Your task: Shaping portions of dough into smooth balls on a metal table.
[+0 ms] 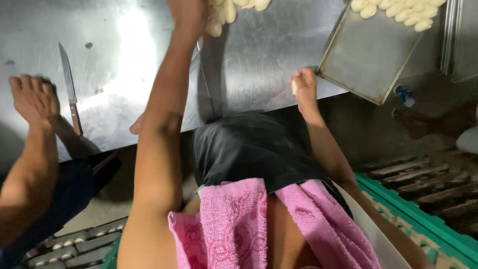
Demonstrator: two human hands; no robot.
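My left hand (188, 16) reaches far across the steel table (249, 65) and rests against a pile of pale dough pieces (224, 12) at the top edge; its fingers are hidden. At the table's near edge, my right hand (303, 88) is closed around a small pale dough piece (294, 87). A pink towel (234, 219) hangs down in front of me over dark clothing.
A co-worker's hand (32, 99) lies flat on the table at the left, beside a wooden-handled knife (69, 89). A metal tray (368, 55) with several dough pieces overhangs the table at the top right. Green crates (423, 224) and wooden slats stand at the lower right.
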